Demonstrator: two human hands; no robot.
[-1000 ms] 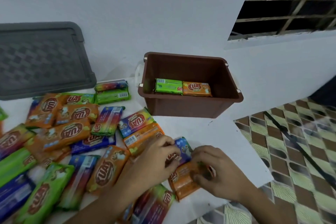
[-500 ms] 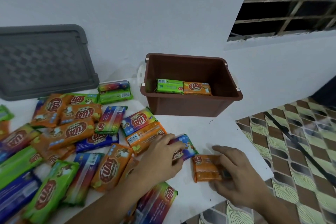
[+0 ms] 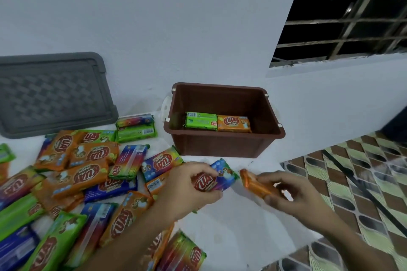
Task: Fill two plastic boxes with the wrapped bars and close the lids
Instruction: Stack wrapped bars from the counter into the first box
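Inside brown box (image 3: 220,147) 2 bars (image 3: 200,120); L hand (image 3: 187,185) round 1 blue bar (image 3: 222,177), R hand (image 3: 295,196) round 1 orange bar (image 3: 253,183)

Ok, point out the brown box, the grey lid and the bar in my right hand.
brown box (image 3: 220,146): head view, front wall.
grey lid (image 3: 50,94): head view, patterned middle.
orange bar (image 3: 251,183): head view, exposed wrapper end.

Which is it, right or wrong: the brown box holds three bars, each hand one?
Wrong. The head view shows two bars in the brown box: a green bar and an orange bar. The rest stands: the left hand holds a blue bar, the right hand an orange-wrapped bar.
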